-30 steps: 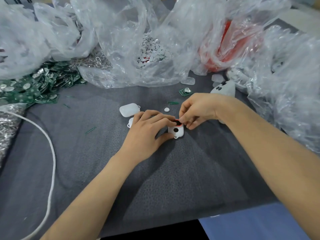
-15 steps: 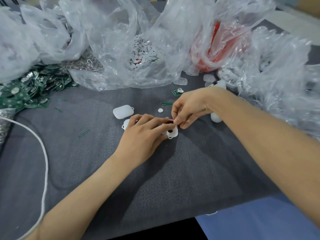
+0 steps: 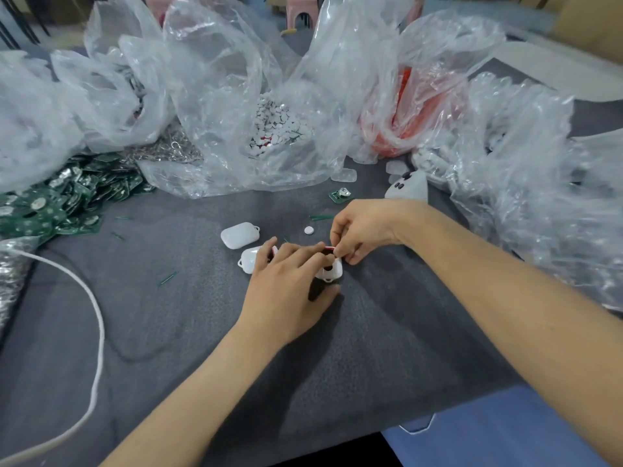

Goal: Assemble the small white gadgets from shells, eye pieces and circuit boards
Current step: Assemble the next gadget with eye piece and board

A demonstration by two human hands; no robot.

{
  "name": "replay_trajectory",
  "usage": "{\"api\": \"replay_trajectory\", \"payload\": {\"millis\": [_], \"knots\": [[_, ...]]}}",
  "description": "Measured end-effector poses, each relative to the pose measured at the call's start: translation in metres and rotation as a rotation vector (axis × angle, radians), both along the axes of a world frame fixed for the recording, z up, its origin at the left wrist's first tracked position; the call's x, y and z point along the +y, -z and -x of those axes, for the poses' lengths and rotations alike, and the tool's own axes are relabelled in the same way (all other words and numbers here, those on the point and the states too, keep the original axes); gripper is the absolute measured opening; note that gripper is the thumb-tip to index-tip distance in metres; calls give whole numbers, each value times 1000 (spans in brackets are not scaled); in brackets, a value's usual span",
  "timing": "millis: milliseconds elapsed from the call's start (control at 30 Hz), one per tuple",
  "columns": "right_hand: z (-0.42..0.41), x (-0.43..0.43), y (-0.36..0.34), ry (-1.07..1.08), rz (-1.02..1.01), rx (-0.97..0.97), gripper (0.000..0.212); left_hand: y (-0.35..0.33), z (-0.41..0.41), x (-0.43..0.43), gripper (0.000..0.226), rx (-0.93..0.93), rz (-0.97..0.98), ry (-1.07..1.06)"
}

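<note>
The left grip (image 3: 290,284) curls round a small white shell (image 3: 332,272) on the grey tabletop (image 3: 202,332). Touching it, the right grip (image 3: 364,229) pinches a red-edged piece (image 3: 329,247) at the shell's top.

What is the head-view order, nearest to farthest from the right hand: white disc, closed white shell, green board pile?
1. white disc, just left of the right hand.
2. closed white shell, farther left.
3. green board pile, far left.
</note>
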State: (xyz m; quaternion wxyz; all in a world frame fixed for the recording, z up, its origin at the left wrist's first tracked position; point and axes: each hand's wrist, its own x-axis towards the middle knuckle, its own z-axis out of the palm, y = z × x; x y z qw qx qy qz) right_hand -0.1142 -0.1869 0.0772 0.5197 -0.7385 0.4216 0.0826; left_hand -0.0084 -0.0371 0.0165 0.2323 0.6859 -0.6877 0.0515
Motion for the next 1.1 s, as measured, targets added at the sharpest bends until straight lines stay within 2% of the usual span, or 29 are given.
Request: {"api": "replay_trajectory", "payload": {"millis": [133,200,300,467,533,633,733,767,800,833,900,933,1000,1100], "knots": [[14,18,18,99,208,-133,5,2,4,-8,33,133,-36,-18],[26,35,33,240,341,-268,7,4,8,-10,31,168,-22,-27],[42,59,45,459,404,-483,15,5,20,-18,31,275,19,-32],[67,55,16,653,678,-681,28,0,48,-35,31,816,60,-108],[85,35,-8,723,812,-712,30,2,50,-35,35,939,99,-102],[127,-4,-46,944,1088,-720,30,4,37,-36,49,1158,144,-77],[187,-37,-64,1282,1310,-582,18,7,26,-39,54,1341,130,9],[210,-47,-63,1412,1298,-464,16,8,25,-40,52,1360,126,23],[232,-56,-58,1476,1196,-309,16,11,23,-41,49,1361,125,35],[250,-63,-50,1429,1033,-125,18,13,22,-42,46,1352,120,49],[265,-69,-28,1080,704,220,17,15,21,-44,38,1341,93,84],[265,-70,-19,921,615,326,14,17,20,-45,36,1361,76,102],[258,-72,-9,772,620,401,18,22,16,-46,37,1416,50,134],[252,-81,-9,712,665,427,17,28,12,-47,38,1454,43,163]]}}
